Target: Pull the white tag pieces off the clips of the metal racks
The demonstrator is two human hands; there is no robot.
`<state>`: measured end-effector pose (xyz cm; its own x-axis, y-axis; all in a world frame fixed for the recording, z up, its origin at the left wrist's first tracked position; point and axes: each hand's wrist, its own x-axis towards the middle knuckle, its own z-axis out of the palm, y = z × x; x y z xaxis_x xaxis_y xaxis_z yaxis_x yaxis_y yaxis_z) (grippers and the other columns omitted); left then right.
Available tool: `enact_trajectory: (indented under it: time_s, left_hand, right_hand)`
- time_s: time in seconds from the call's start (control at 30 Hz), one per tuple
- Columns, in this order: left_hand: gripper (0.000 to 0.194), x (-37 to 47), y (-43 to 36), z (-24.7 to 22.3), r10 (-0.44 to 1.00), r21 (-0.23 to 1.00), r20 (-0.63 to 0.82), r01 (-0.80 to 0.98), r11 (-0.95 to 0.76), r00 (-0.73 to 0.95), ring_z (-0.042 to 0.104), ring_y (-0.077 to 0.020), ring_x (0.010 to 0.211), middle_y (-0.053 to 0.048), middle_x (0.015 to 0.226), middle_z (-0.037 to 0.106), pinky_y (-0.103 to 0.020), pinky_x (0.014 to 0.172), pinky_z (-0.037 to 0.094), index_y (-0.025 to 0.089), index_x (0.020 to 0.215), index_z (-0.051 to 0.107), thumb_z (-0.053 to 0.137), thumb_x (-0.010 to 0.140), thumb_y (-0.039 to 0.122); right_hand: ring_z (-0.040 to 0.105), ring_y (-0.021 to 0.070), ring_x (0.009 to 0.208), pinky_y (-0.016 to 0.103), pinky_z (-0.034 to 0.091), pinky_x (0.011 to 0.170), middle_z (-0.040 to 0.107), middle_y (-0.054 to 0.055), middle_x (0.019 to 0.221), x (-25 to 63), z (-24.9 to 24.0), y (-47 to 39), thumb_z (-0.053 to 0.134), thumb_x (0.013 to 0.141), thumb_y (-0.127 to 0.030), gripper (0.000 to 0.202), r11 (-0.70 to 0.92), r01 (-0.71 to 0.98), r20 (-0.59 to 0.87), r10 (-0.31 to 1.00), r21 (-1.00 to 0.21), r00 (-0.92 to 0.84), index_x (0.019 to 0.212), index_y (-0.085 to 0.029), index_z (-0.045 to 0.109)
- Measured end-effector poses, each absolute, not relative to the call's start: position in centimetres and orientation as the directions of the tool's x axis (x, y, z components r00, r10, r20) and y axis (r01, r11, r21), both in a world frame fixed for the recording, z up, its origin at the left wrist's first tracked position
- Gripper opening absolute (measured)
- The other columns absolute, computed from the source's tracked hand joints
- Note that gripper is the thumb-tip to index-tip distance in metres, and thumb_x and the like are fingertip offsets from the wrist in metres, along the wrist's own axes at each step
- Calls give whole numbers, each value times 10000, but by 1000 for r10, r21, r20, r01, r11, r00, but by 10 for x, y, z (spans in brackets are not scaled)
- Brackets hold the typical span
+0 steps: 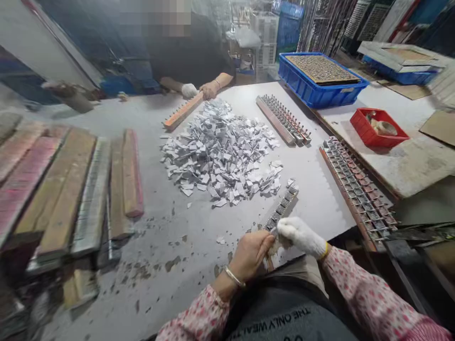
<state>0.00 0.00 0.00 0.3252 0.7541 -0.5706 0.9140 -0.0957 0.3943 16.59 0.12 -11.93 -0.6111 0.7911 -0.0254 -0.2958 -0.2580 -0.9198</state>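
Note:
A narrow bar (pixel 282 203) with a row of dark, silvery pieces along its top points away from me at the table's near edge. My left hand (pixel 250 253), bare and with a bangle at the wrist, is closed round its near part. My right hand (pixel 302 234) wears a white glove and pinches at a small greyish-white piece (pixel 274 231) right beside the left fingertips. The fingers partly hide this piece and the bar's near end. Just beyond lies a large heap of small white pieces (pixel 220 156).
Across the table a co-worker's hands (pixel 209 89) hold an orange bar (pixel 183 111) with pins. Wooden bars (pixel 67 189) lie at left. Pinned bars (pixel 284 118) and a clamped rack (pixel 359 189) are at right, near a blue crate (pixel 320 92) and a red bin (pixel 378 128).

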Motion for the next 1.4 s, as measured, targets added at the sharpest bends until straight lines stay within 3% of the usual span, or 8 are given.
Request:
enact_trajectory:
  time_s: [0.17, 0.27, 0.43, 0.7, 0.9, 1.07, 1.23, 1.4]
  left_hand:
    - [506, -5, 2, -10, 746, 391, -585, 917, -84, 318, 502, -307, 1158, -172, 1275, 516, -465, 947, 463, 139, 1366, 361, 484, 920, 345]
    - [599, -8, -3, -17, 698, 335, -638, 934, -126, 324, 424, -344, 1259, -192, 1343, 471, -520, 1010, 422, 131, 1406, 310, 547, 876, 277]
    - [617, -8, -11, -22, 717, 305, -619, 940, -155, 319, 413, -320, 1277, -166, 1370, 462, -517, 1069, 383, 142, 1420, 301, 550, 861, 224]
    - [530, -23, 5, -24, 724, 460, -605, 887, -21, 331, 554, -271, 1100, -111, 1214, 586, -446, 936, 488, 204, 1341, 439, 602, 846, 303]
    - [180, -29, 90, -44, 939, 425, -325, 870, 249, -110, 593, -212, 801, -83, 901, 608, -360, 747, 496, 162, 1014, 602, 584, 854, 242]
    - [191, -25, 130, -56, 955, 499, -268, 830, 251, -128, 556, -173, 704, -1, 699, 537, -287, 699, 444, 174, 931, 599, 637, 755, 112]
    - [210, -11, 101, -38, 950, 670, -308, 697, 255, -52, 494, -102, 519, 41, 622, 516, -210, 533, 396, 173, 983, 625, 586, 821, 300]
    - [343, 4, 65, -9, 955, 701, -297, 685, 198, 27, 477, -95, 493, 18, 601, 561, -203, 497, 386, 156, 878, 677, 552, 843, 473]
  right_hand:
    - [556, 132, 592, 223, 353, 580, 577, -10, 606, 180, -149, 39, 330, 991, -433, 425, -87, 214, -163, 913, -973, -374, 685, -189, 497]
    - [602, 153, 709, 242, 324, 609, 641, 25, 738, 175, -153, 45, 338, 1001, -429, 414, 117, 582, -159, 901, -805, -403, 734, -187, 543]
    - [651, 204, 782, 273, 376, 662, 685, 72, 823, 167, -133, 49, 279, 1011, -426, 441, 195, 769, -305, 837, -609, -454, 867, -190, 622]
    - [679, 298, 863, 380, 485, 727, 707, 156, 895, 155, -101, 70, 333, 979, -336, 421, 230, 791, -469, 699, -567, -540, 933, -148, 706]
    - [681, 320, 863, 390, 499, 712, 710, 171, 893, 151, -92, 69, 334, 987, -345, 446, 237, 794, -454, 713, -560, -534, 940, -116, 713]
    - [677, 268, 774, 324, 466, 653, 698, 114, 802, 156, -98, 54, 322, 997, -448, 486, 248, 731, -376, 728, -635, -574, 841, -159, 680]
    - [636, 230, 835, 310, 465, 729, 679, 111, 893, 154, -104, 46, 465, 949, -482, 374, 305, 577, 76, 919, -757, -387, 1007, -158, 642]
    - [616, 196, 751, 294, 486, 715, 674, 76, 853, 150, -72, 51, 424, 950, -343, 267, 478, 294, 436, 877, -828, -201, 991, -202, 647]
